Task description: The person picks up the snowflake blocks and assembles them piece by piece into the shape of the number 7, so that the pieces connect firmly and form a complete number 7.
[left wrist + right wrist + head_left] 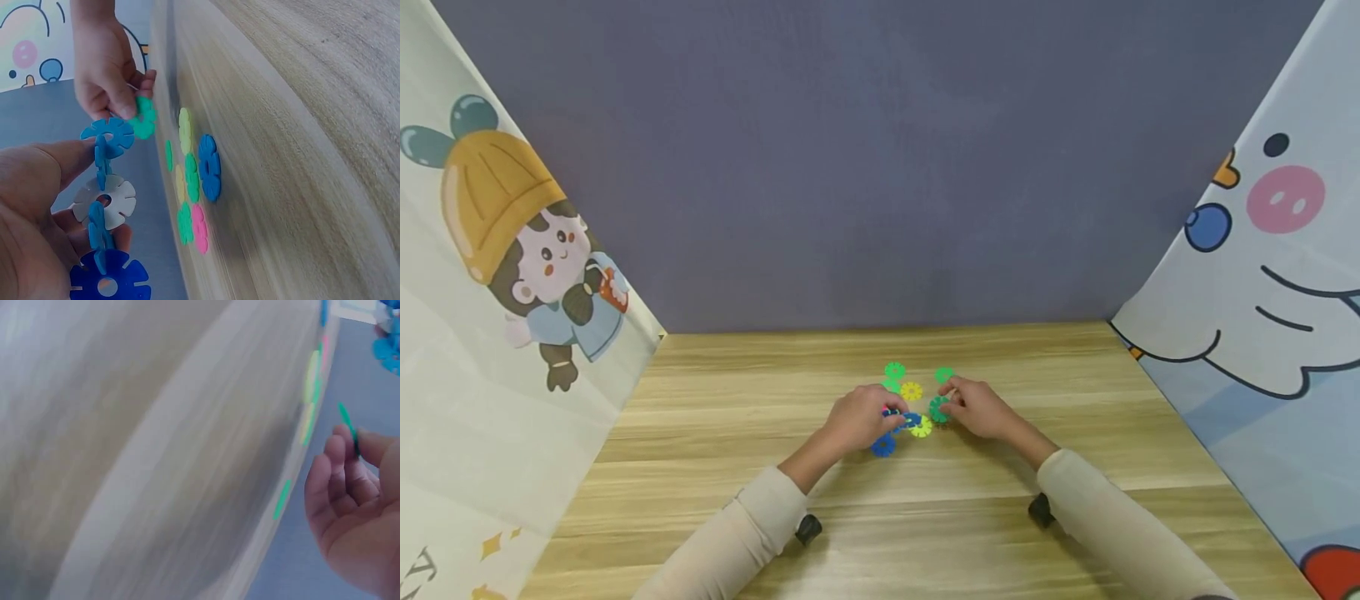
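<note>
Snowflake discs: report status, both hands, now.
Left hand holds a chain of linked discs. Right hand pinches a green disc beside the chain's top end. Loose discs lie on the table; nothing in between.

Wooden table (715, 433): light oak-look top, grain running left to right, pale and darker bands alternating. Taken as landmark.

Behind the table's far edge: a plain grey-violet backdrop (880, 167), matte, filling the whole rear, slightly darker toward its top.

Left of the table: a pale cream curtain panel (482, 350), slanting in toward the table's far left corner, printed with a cartoon child in a yellow cap.

Right of the table: a light blue and white panel (1262, 317), slanting in likewise, printed with a cartoon face, pink snout, blue dot.

Light even and soft; faint sheen on the table's near part.
</note>
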`<state>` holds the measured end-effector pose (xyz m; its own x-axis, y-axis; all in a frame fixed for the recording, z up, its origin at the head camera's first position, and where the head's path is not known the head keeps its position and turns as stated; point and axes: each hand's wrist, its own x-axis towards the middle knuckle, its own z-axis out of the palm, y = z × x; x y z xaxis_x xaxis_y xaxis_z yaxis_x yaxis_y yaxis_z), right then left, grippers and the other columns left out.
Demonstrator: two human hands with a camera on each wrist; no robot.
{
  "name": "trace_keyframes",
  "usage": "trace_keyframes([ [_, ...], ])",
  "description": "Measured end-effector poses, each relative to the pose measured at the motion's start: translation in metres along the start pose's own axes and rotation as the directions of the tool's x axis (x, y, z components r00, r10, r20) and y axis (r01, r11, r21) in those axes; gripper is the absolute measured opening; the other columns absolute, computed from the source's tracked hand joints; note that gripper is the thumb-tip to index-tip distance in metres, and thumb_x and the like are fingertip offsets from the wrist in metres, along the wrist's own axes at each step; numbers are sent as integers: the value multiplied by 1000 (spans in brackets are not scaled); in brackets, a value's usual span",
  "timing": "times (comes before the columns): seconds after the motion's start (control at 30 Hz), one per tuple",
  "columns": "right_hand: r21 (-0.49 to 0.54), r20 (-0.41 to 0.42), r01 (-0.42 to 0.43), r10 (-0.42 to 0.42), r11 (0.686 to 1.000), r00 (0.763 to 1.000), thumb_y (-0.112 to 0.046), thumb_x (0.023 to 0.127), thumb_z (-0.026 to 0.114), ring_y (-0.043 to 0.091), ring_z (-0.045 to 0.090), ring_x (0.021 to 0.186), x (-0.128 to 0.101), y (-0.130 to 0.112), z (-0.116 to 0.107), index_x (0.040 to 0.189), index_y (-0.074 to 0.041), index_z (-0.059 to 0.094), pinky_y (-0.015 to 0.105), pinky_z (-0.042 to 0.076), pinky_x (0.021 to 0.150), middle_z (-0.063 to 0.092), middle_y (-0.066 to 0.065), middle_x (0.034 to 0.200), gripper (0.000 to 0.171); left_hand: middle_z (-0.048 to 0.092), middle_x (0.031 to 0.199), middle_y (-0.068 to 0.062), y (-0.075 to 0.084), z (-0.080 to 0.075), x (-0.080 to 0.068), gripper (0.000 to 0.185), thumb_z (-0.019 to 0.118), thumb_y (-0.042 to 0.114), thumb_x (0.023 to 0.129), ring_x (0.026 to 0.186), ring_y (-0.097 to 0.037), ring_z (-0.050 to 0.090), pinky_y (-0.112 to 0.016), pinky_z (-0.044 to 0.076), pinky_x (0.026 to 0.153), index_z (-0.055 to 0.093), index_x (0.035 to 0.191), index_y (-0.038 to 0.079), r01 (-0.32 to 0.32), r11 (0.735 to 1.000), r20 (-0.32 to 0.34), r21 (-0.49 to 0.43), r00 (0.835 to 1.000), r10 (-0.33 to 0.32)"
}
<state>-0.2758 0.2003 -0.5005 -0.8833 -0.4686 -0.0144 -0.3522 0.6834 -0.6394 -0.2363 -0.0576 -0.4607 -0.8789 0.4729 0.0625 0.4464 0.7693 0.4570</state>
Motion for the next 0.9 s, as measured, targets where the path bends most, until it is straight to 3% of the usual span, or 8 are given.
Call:
trace_keyframes([
  [0.13, 155, 37, -41, 36, 987, 999, -18, 104, 60, 10, 54, 57, -6, -8, -3, 123, -3, 64, 23, 45, 52, 69, 13, 76, 25, 73, 100, 8, 0, 1, 1, 8, 73, 35, 95, 85, -8, 63, -25, 48, 58, 79, 99, 31, 3, 1000, -13, 6, 1000, -3],
  [0.33, 362, 101, -120, 89, 924, 991, -14, 104, 57, 13, 57, 62, -11, -18, -1, 123, 2, 56, 30, 52, 57, 67, 21, 79, 24, 73, 99, 7, 1, 3, 2, 8, 74, 35, 94, 83, -8, 62, -26, 48, 58, 79, 98, 30, 10, 1000, -37, 16, 999, -9],
  [0.57, 471, 114, -152, 111, 869, 987, -12, 105, 55, 13, 59, 63, -12, -21, 4, 124, 6, 50, 29, 55, 60, 63, 5, 73, 27, 75, 102, 2, 1, 5, 3, 9, 74, 34, 94, 84, -11, 65, -26, 47, 57, 79, 98, 29, 13, 1000, -57, 22, 998, -12],
  [0.9, 581, 146, -177, 112, 795, 983, -12, 105, 54, 13, 63, 68, -12, -19, 12, 130, 5, 48, 30, 58, 66, 66, 10, 77, 30, 72, 95, 6, 4, 7, 5, 9, 74, 33, 94, 71, -6, 57, -23, 45, 52, 79, 96, 27, 12, 1000, -79, 9, 997, -11],
])
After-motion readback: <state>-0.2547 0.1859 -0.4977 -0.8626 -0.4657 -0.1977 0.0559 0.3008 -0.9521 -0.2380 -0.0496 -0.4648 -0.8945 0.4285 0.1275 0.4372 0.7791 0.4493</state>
